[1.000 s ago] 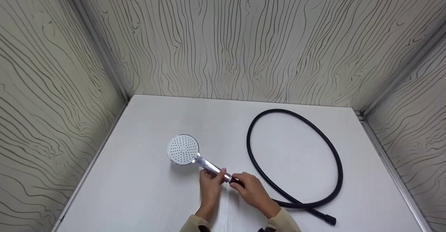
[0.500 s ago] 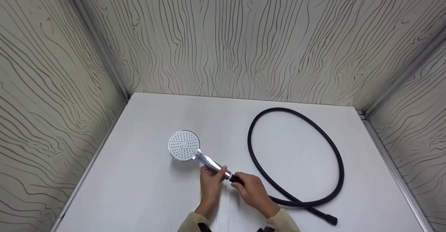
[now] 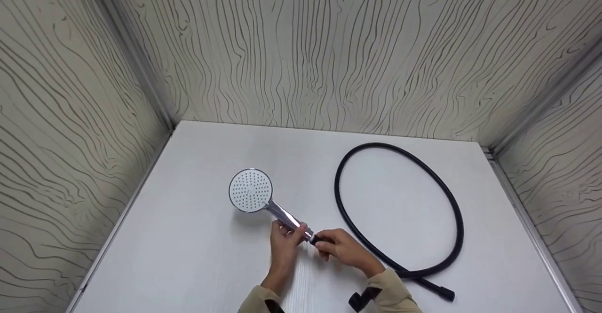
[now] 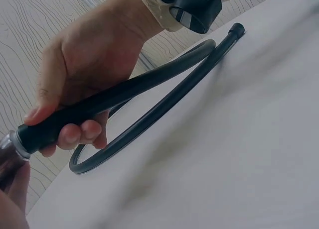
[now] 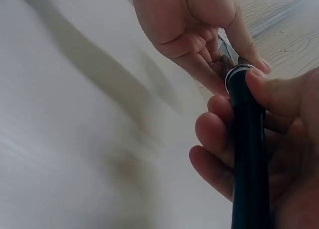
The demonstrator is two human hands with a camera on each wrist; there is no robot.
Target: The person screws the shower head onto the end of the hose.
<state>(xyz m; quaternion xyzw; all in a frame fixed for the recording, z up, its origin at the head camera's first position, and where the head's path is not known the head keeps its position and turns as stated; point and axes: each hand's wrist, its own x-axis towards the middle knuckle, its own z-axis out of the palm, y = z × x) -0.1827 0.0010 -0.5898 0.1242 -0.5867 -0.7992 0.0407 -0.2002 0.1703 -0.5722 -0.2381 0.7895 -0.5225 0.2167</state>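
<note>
A chrome hand shower (image 3: pixel 250 190) with a round white dotted face points up to the left in the head view. My left hand (image 3: pixel 284 252) grips the lower part of its handle, thumb on top. Right at the handle's end, my right hand (image 3: pixel 345 249) pinches the black end fitting of a shower hose (image 3: pixel 458 219). In the right wrist view the hose fitting (image 5: pixel 244 92) meets a silver ring at the handle, my thumb on one side and curled fingers on the other. The left wrist view shows the same joint beside the chrome handle (image 4: pixel 11 157).
The hose lies in a large loop on the right of the white table (image 3: pixel 188 256); its free black end (image 3: pixel 446 294) is near the front right. Wood-patterned panels (image 3: pixel 310 59) enclose the table at the back and both sides.
The shower face has shifted slightly up in the head view. My right hand has turned about the hose fitting, its fingers now lower and the wrist swung to the right. The left hand keeps its grip.
</note>
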